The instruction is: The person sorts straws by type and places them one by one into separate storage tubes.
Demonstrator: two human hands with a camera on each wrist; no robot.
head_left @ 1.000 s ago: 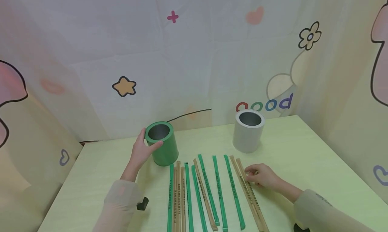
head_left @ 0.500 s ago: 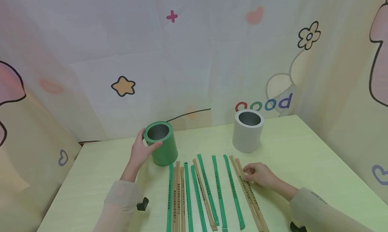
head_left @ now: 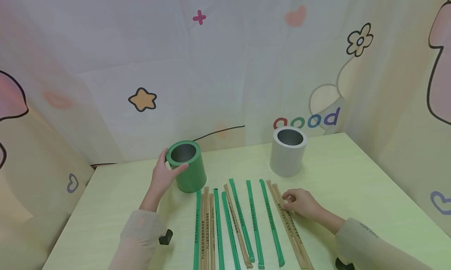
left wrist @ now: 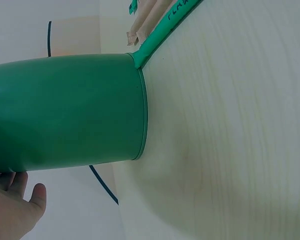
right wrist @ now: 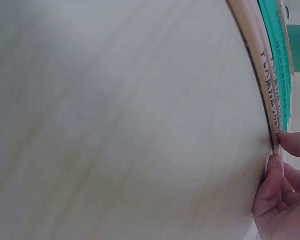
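Thick-rimmed green cylindrical cup (head_left: 192, 177): was gripped at its upper left side by the left hand (head_left: 164, 176), thumb and fingers spread wide about the rim. Rightmost slim brown printed straw (head_left: 294, 231): was pinched near its far end by the right hand (head_left: 303, 203), which was positioned just right of it.

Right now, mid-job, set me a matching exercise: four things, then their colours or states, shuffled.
1. Left hand
2. Right hand
3. White container
4. Leftmost stick, head view

A. Green
B. Pinches a brown stick
C. Stands upright, untouched
D. Holds the green container

Pairs: 1-D; 2-B; 3-C; 4-A
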